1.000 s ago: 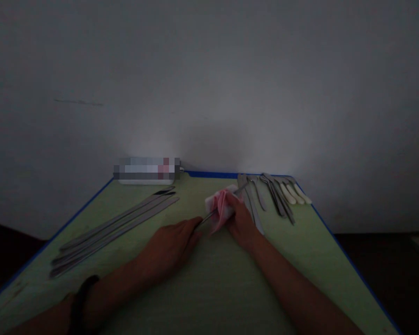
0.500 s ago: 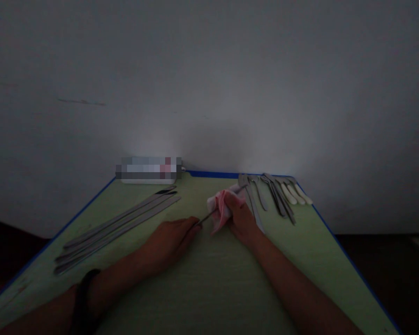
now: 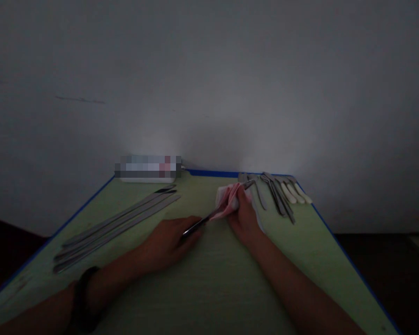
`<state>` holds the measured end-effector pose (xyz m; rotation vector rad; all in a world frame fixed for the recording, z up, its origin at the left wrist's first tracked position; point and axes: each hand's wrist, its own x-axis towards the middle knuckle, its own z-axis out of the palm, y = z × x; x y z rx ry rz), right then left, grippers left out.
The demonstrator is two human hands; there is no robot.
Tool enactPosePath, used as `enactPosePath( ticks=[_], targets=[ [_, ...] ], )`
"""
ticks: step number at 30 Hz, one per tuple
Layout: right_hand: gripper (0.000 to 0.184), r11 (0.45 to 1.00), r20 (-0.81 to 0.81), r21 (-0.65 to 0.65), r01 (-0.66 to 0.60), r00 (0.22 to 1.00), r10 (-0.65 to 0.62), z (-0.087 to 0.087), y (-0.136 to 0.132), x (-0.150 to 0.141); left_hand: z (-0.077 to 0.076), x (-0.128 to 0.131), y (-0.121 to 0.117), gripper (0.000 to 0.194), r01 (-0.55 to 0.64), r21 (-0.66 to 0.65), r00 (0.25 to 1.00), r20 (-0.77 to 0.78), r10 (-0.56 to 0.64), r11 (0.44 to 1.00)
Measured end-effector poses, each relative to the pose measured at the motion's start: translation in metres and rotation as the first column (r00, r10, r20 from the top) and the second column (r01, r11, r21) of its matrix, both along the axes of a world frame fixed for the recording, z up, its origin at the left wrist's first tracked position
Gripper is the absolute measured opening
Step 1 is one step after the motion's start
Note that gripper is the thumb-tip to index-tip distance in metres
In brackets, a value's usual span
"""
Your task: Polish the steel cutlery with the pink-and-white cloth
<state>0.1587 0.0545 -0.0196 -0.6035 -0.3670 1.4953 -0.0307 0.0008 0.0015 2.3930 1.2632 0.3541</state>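
Note:
My left hand (image 3: 176,239) is closed round the near end of a shiny metal piece of cutlery (image 3: 194,225), just above the table. My right hand (image 3: 243,218) grips a crumpled pink and white cloth (image 3: 226,201), folded round the far part of that same piece. Because the cloth covers it, I cannot tell whether it is a fork, spoon or knife. Close beyond my right hand lie a spoon (image 3: 260,193) and other metal cutlery, partly hidden by the hand and cloth.
Long table knives (image 3: 125,216) lie slantwise on the left of the green, blue-edged table (image 3: 202,288). Dark metal cutlery (image 3: 277,197) and white-handled pieces (image 3: 295,191) lie at the back right. A white box-like object (image 3: 148,172), partly pixelated, stands by the wall (image 3: 209,83).
The cloth and my right hand have shifted slightly right along the cutlery. The piece has turned in my left hand, and more of its shiny handle shows.

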Motion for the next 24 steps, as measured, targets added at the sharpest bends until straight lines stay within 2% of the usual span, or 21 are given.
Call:
enactPosePath(
  ticks=[3,5,7,9,11,14,16,20,24],
  targets=[
    [0.022,1.000,0.057,0.008,0.000,0.998,0.000,-0.001,-0.002,0.002,0.001,-0.003,-0.001,0.034,0.047,-0.037,0.999,0.008,-0.047,0.998],
    [0.025,0.991,0.246,0.074,-0.108,0.965,0.087,-0.002,-0.007,0.004,0.001,-0.004,-0.001,0.035,0.052,-0.067,0.998,0.033,-0.050,0.996],
    [0.028,0.960,0.474,0.094,-0.264,0.860,0.190,-0.003,-0.011,0.004,0.000,-0.005,-0.001,0.035,0.027,-0.080,0.998,0.059,-0.022,0.996],
    [0.031,0.930,0.588,0.070,-0.362,0.768,0.255,-0.005,-0.014,0.004,0.000,-0.004,0.000,0.035,0.015,-0.083,0.997,0.075,-0.008,0.996],
    [0.031,0.942,0.549,0.073,-0.327,0.802,0.236,-0.005,-0.014,0.002,0.001,-0.004,-0.001,0.036,0.041,-0.074,0.996,0.086,-0.035,0.996],
    [0.025,0.990,0.344,0.046,-0.132,0.933,0.108,-0.003,-0.008,0.001,0.005,-0.004,-0.002,0.042,0.118,-0.069,0.989,0.097,-0.111,0.991],
    [0.023,0.999,0.217,-0.020,-0.028,0.976,0.031,-0.002,-0.004,0.002,0.006,-0.004,-0.004,0.044,0.162,-0.077,0.983,0.103,-0.154,0.984],
    [0.024,0.997,0.136,-0.067,0.031,0.990,-0.021,-0.005,0.002,0.003,0.004,-0.002,-0.006,0.037,0.193,-0.070,0.974,0.130,-0.183,0.979],
    [0.026,1.000,0.258,0.018,-0.010,0.966,0.005,-0.009,-0.002,0.003,-0.002,0.001,-0.006,0.028,0.081,-0.069,0.996,0.037,-0.079,0.994]
  ],
)
